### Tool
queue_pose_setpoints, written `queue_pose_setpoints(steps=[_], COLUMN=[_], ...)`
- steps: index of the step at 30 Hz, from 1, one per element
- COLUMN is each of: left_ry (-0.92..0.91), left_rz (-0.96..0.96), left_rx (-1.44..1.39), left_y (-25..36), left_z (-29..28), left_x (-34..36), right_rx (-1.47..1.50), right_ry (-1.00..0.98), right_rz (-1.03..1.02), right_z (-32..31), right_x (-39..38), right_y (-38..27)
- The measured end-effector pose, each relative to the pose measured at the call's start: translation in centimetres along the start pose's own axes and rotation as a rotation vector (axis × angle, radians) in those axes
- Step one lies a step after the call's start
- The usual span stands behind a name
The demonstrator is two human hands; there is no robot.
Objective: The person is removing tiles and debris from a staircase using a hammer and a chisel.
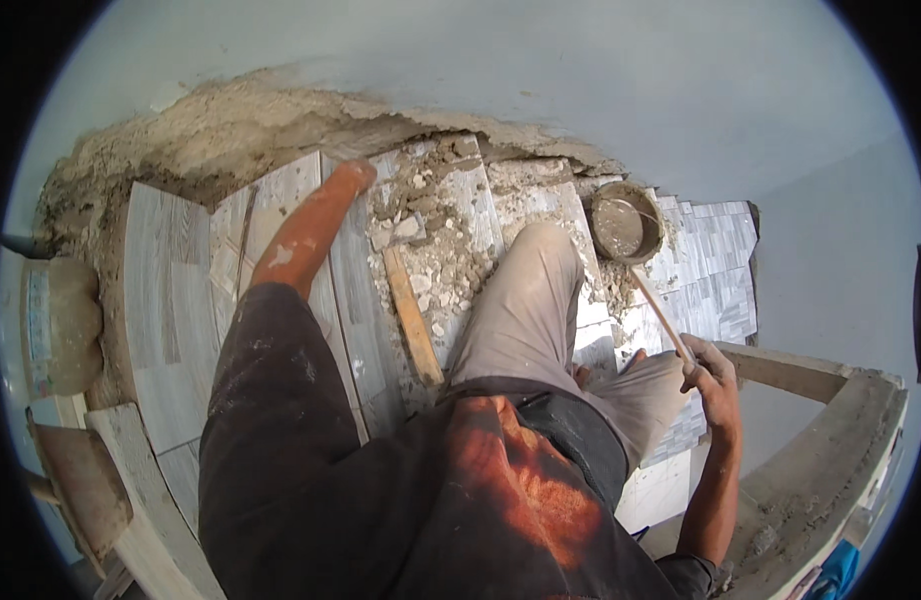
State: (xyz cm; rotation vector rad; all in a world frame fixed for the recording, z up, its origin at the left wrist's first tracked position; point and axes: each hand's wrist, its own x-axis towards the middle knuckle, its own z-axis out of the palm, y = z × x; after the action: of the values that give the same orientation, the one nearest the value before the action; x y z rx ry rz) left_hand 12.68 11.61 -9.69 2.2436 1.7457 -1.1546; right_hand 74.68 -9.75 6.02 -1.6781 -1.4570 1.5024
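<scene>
Stick [665, 320] gripped in our bent right fingers, we work beside broken mortar at the foot of a pale wall [501, 70]. The stick slants from our right hand [714, 378] to the near rim of a round bucket [657, 232] of grey mix [618, 228]; we cannot tell whether its tip dips inside. Our left hand [357, 174] reaches toward the wall's base by the grey tiles [171, 290], its fingers too hidden for us to say if they are open or closed. Rubble [436, 265] and a wood strip [414, 318] lie between our left arm and our knee. Good handling, we judge, calls for a firm grip, a steady bucket and sure footing clear of the loose chunks. We can read no brand, label or writing anywhere.
</scene>
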Motion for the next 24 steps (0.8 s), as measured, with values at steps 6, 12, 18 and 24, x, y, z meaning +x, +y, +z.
queue_pose_setpoints(steps=[6,12,18,24], left_ry=[0.088,0.053,0.3,0.312], left_rz=[-0.044,-0.04,0.01,0.018], left_rx=[-0.102,-0.041,-0.176,-0.297], left_y=[-1.9,-5.2,-7.6,-6.5], left_z=[-3.0,-3.7,-1.0,-4.5], left_x=[-1.9,-0.7,-3.5,-7.5], right_rx=[0.295,0.651,0.783,0.793], right_ry=[-0.057,-0.228,-0.332,-0.287], right_rz=[-0.044,-0.03,0.01,0.069], right_z=[0.5,4.4,7.5,7.5], right_x=[0.8,3.2,3.9,2.4], right_y=[0.4,-0.7,-2.4,-1.8])
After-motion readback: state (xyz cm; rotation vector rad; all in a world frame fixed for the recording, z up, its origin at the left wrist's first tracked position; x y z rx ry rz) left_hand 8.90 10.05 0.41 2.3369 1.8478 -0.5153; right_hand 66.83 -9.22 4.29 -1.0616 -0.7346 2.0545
